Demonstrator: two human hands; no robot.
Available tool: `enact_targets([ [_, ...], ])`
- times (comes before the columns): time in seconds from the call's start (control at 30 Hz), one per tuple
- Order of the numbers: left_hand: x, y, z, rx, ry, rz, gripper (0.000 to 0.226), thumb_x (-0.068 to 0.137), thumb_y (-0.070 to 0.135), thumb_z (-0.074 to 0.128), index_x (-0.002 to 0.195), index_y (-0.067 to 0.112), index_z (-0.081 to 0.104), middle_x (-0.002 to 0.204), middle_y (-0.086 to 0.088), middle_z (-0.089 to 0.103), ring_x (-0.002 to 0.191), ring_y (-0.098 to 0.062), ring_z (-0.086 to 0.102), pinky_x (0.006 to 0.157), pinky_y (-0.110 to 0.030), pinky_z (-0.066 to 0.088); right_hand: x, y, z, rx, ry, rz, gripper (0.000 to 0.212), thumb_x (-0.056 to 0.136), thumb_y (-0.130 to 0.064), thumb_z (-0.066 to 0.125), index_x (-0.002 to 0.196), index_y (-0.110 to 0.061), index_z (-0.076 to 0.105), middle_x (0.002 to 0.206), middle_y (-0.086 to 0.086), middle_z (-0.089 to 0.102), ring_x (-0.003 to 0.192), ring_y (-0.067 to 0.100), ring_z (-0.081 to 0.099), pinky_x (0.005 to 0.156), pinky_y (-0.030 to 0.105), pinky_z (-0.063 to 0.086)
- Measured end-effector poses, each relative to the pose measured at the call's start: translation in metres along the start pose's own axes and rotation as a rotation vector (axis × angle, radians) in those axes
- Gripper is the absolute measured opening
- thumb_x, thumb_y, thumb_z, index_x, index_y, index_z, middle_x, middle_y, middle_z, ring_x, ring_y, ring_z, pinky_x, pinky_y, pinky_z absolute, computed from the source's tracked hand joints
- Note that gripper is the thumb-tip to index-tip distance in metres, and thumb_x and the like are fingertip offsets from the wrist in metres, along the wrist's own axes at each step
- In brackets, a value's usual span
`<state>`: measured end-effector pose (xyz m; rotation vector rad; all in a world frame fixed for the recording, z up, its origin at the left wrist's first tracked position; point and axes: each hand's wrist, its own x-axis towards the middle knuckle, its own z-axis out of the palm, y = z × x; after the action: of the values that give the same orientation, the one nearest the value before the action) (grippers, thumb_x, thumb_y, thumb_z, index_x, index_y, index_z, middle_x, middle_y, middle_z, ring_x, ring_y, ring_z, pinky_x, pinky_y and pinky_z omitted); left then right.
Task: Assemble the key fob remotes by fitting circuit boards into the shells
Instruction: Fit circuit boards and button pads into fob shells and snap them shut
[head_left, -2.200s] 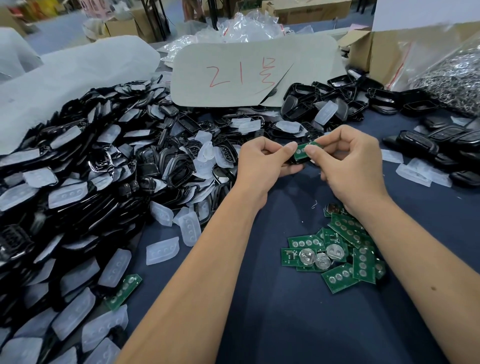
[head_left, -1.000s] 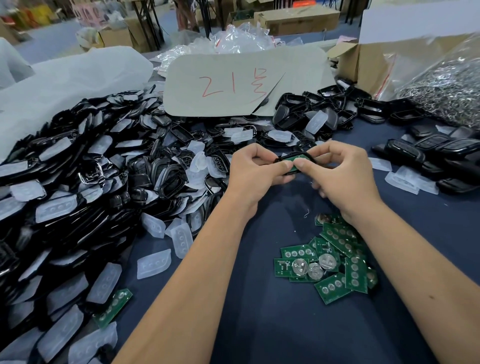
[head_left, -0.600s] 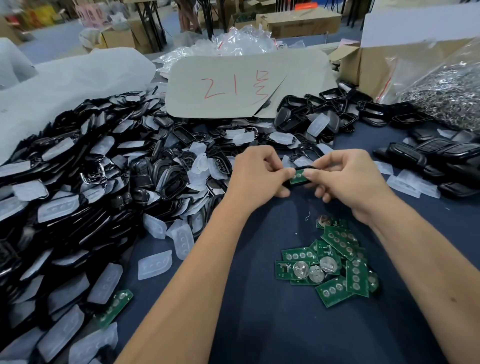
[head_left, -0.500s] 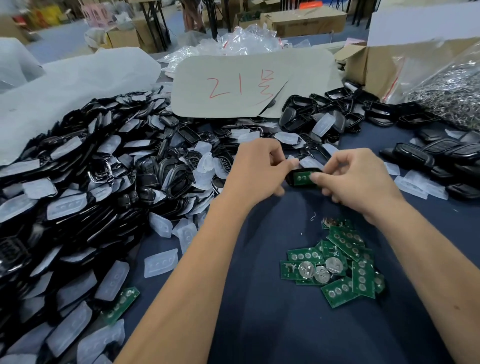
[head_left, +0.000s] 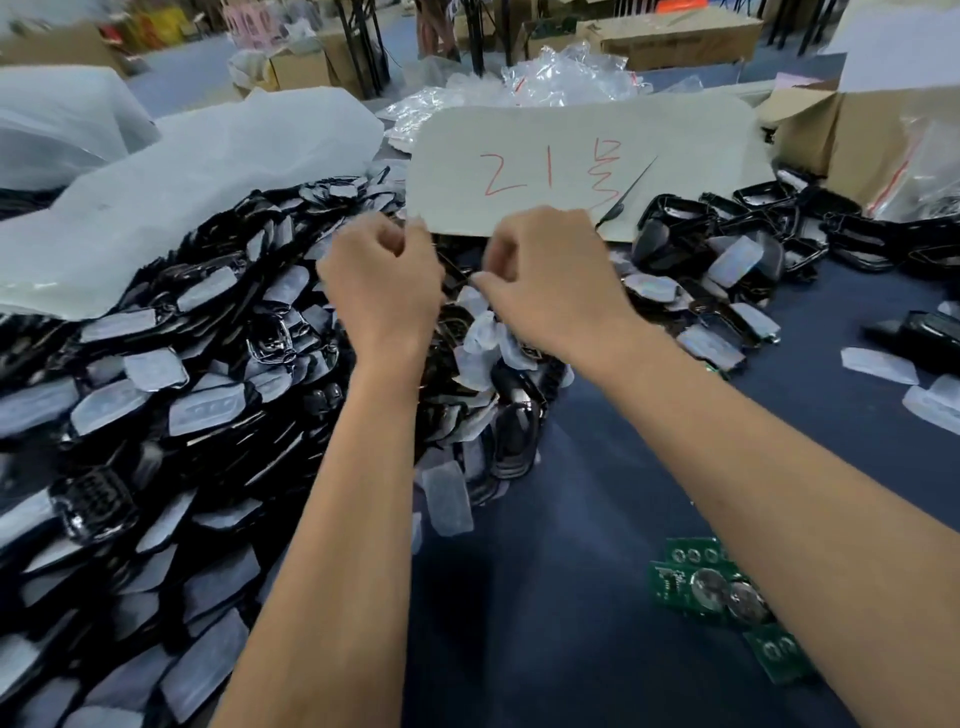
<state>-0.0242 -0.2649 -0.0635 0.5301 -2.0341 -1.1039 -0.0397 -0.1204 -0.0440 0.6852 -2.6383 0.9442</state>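
Note:
My left hand (head_left: 384, 291) and my right hand (head_left: 550, 283) are stretched forward side by side over the big pile of black key fob shells (head_left: 218, 364) and clear rubber button pads (head_left: 208, 405). Both hands are blurred and their fingers are curled. My right thumb points left toward my left hand. The backs of my hands hide whatever is between the fingers. A heap of green circuit boards (head_left: 696, 582) with round coin cells lies on the dark blue table cover (head_left: 571, 597) under my right forearm.
A grey card with red writing (head_left: 571, 166) lies just beyond my hands. More black shells (head_left: 727, 244) spread at the back right, finished fobs (head_left: 914, 332) at the right edge. White foam sheet (head_left: 182, 182) covers the left pile. Cardboard boxes (head_left: 857, 130) stand behind.
Both hands have moved forward from above the bare cloth to over the shell pile. The shell with the green board, seen between my fingers before, is no longer visible.

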Motion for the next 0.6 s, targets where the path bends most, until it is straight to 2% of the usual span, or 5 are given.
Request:
enact_targets([
  [0.2,0.025,-0.026,-0.032,0.100,0.342,-0.146,0.030,0.088,0.033,0.054,0.066,0.012,0.061,0.070,-0.004,0.071,0.076,-0.025,0.070,0.077,-0.033,0.055,0.052,-0.045,0.063,-0.236,-0.112,-0.259,0.018,0.097,-0.013,0.061,0.111,-0.018,0.070,0.112,0.010,0.069,0.108,0.033,0.063,0.081,0.037,0.053],
  [0.33,0.026,-0.029,-0.040,0.122,0.373,-0.250,0.023,0.086,0.024,0.055,0.071,0.008,0.062,0.063,0.002,0.060,0.071,-0.021,0.063,0.069,-0.031,0.049,0.065,-0.059,0.087,-0.400,-0.277,-0.426,0.030,0.098,-0.004,0.051,0.122,-0.016,0.064,0.126,0.007,0.062,0.130,0.031,0.046,0.094,0.040,0.049],
  [0.43,0.026,-0.028,-0.042,0.153,0.380,-0.290,0.020,0.087,0.025,0.057,0.074,0.010,0.062,0.061,0.009,0.052,0.055,-0.007,0.049,0.066,-0.022,0.036,0.064,-0.068,0.094,-0.446,-0.415,-0.452,0.021,0.098,-0.005,0.051,0.112,-0.018,0.060,0.132,0.002,0.059,0.134,0.029,0.037,0.102,0.048,0.037],
  [0.53,0.026,-0.027,-0.044,0.138,0.381,-0.293,0.021,0.086,0.026,0.057,0.074,0.010,0.062,0.061,0.008,0.053,0.058,-0.010,0.051,0.066,-0.021,0.036,0.061,-0.071,0.097,-0.428,-0.310,-0.425,0.019,0.098,-0.007,0.049,0.095,-0.025,0.048,0.122,0.002,0.064,0.129,0.027,0.043,0.102,0.045,0.034],
  [0.6,0.025,-0.026,-0.044,0.123,0.386,-0.300,0.021,0.085,0.027,0.057,0.074,0.011,0.063,0.061,0.009,0.055,0.061,-0.012,0.053,0.067,-0.021,0.037,0.059,-0.068,0.097,-0.391,-0.225,-0.424,0.019,0.099,-0.010,0.047,0.092,-0.028,0.048,0.114,0.000,0.066,0.123,0.026,0.049,0.092,0.039,0.034],
])
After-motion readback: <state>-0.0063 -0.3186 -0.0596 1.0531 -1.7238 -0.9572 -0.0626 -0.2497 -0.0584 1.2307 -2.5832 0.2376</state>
